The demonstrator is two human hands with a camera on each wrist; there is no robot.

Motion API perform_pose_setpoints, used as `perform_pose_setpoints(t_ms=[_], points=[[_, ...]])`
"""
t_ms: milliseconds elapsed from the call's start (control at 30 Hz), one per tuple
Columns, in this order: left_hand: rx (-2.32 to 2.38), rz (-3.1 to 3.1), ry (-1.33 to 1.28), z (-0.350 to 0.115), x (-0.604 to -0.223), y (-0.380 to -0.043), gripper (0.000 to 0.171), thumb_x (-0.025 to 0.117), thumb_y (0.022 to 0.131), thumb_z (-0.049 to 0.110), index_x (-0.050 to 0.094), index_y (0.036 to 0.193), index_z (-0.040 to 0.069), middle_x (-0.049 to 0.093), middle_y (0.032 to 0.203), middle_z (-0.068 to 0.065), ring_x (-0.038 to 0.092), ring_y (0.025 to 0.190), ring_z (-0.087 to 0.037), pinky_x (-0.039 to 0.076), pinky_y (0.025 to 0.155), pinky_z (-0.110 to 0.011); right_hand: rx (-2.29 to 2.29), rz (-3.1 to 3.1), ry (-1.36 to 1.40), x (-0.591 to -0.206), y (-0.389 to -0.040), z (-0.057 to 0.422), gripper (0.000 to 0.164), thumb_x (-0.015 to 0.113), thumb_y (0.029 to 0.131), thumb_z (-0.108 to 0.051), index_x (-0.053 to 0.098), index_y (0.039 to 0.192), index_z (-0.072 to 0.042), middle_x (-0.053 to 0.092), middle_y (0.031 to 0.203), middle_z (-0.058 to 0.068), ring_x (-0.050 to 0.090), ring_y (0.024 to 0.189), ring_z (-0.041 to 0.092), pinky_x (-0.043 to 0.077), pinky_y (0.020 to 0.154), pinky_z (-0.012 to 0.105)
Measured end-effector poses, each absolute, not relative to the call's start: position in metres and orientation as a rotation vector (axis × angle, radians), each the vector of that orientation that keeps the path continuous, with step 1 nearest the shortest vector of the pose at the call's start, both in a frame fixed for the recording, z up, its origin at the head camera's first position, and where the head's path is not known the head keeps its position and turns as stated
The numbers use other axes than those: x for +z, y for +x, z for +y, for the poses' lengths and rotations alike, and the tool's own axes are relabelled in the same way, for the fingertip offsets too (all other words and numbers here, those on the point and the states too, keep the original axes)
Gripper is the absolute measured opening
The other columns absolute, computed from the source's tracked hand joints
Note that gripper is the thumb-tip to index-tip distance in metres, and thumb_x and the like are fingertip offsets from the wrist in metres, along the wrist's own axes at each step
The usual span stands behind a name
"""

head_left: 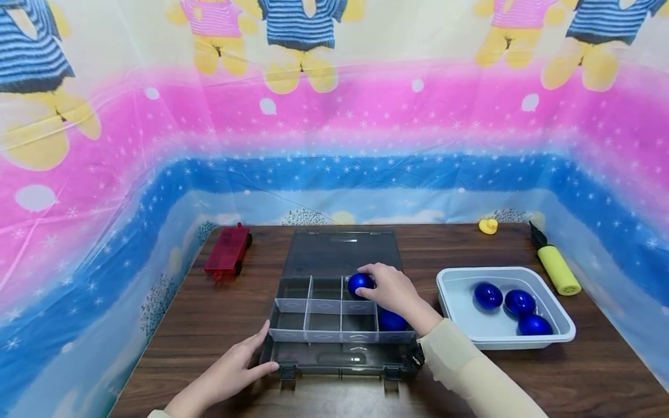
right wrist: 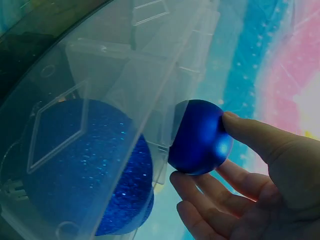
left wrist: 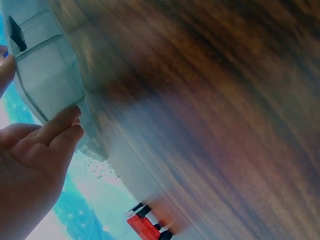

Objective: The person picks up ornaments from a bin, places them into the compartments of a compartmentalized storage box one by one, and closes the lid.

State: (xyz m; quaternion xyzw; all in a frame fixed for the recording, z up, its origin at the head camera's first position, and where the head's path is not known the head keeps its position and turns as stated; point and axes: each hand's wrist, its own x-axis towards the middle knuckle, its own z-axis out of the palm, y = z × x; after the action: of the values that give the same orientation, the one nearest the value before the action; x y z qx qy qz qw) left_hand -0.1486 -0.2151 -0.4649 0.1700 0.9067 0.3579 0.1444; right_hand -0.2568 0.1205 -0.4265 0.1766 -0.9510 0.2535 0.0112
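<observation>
A smooth blue ball [head_left: 360,285] is pinched between the thumb and fingers of my right hand [head_left: 393,289], at the back row of a divided case [head_left: 324,335], third compartment from the left. In the right wrist view, the case's clear divider partly covers this ball [right wrist: 202,137]. A glittery blue ball [head_left: 392,320] sits in the front-right compartment, partly behind my right wrist; part of another blue ball shows behind it in the right wrist view. My left hand [head_left: 237,364] rests against the case's front-left corner, fingers extended along its side wall [left wrist: 55,75] and thumb at the front edge.
The case's dark lid [head_left: 342,252] lies open toward the back. On the right stands a white tub [head_left: 455,322] with several blue balls [head_left: 520,303]. A yellow pump [head_left: 559,270] and a rubber duck [head_left: 488,226] lie beyond it. A red toy cart [head_left: 228,251] is at back left.
</observation>
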Motion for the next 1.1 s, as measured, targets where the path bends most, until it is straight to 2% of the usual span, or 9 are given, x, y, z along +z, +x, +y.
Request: perform_pose_setpoints(t_ms=[367, 567, 700, 767, 1033, 1100], points=[[1.033, 2.604, 0.486, -0.215, -0.464, -0.149, 0.087, 0.063, 0.092, 0.042, 0.019, 0.151, -0.004, 0.031, 0.147, -0.030, 0.035, 0.132, -0.042, 0.032, 0.101, -0.058, 0.777, -3.014, 0.579, -0.427, -0.259, 0.119, 0.047, 0.075, 0.086, -0.028, 0.063, 0.129, -0.012, 0.063, 0.123, 0.008, 0.061, 0.108, 0.025, 0.050, 0.088, 0.045], [1.033, 2.606, 0.486, -0.215, -0.465, -0.149, 0.087, 0.063, 0.092, 0.041, 0.019, 0.151, -0.004, 0.031, 0.147, -0.031, 0.035, 0.132, -0.043, 0.032, 0.101, -0.059, 0.724, -3.023, 0.571, -0.425, -0.257, 0.117, 0.042, 0.075, 0.086, -0.027, 0.065, 0.126, -0.015, 0.063, 0.121, 0.007, 0.064, 0.090, 0.020, 0.052, 0.082, 0.042], [1.028, 2.609, 0.492, -0.214, -0.466, -0.150, 0.087, 0.063, 0.092, 0.041, 0.018, 0.151, -0.004, 0.030, 0.147, -0.030, 0.035, 0.132, -0.042, 0.032, 0.101, -0.058, 0.707, -2.997, 0.589, -0.419, -0.254, 0.118, 0.039, 0.074, 0.087, -0.027, 0.067, 0.123, -0.015, 0.065, 0.117, 0.007, 0.059, 0.074, 0.014, 0.052, 0.069, 0.037], [1.033, 2.601, 0.492, -0.214, -0.466, -0.150, 0.087, 0.063, 0.092, 0.041, 0.018, 0.152, -0.003, 0.030, 0.147, -0.030, 0.035, 0.132, -0.042, 0.033, 0.101, -0.058, 0.696, -2.973, 0.596, -0.416, -0.251, 0.120, 0.038, 0.074, 0.087, -0.027, 0.068, 0.122, -0.015, 0.066, 0.115, 0.006, 0.058, 0.073, 0.014, 0.051, 0.067, 0.036], [1.034, 2.588, 0.475, -0.215, -0.467, -0.150, 0.087, 0.063, 0.092, 0.042, 0.018, 0.152, -0.002, 0.030, 0.148, -0.029, 0.035, 0.132, -0.042, 0.033, 0.101, -0.058, 0.744, -2.911, 0.594, -0.400, -0.236, 0.128, 0.035, 0.074, 0.088, -0.025, 0.068, 0.121, -0.015, 0.065, 0.115, 0.002, 0.063, 0.098, 0.022, 0.053, 0.079, 0.039], [1.032, 2.588, 0.473, -0.215, -0.467, -0.151, 0.087, 0.063, 0.092, 0.042, 0.018, 0.152, -0.002, 0.031, 0.148, -0.029, 0.035, 0.132, -0.042, 0.033, 0.101, -0.058, 0.750, -2.901, 0.580, -0.395, -0.232, 0.131, 0.035, 0.073, 0.088, -0.026, 0.068, 0.121, -0.016, 0.065, 0.115, 0.002, 0.063, 0.100, 0.021, 0.053, 0.080, 0.039]])
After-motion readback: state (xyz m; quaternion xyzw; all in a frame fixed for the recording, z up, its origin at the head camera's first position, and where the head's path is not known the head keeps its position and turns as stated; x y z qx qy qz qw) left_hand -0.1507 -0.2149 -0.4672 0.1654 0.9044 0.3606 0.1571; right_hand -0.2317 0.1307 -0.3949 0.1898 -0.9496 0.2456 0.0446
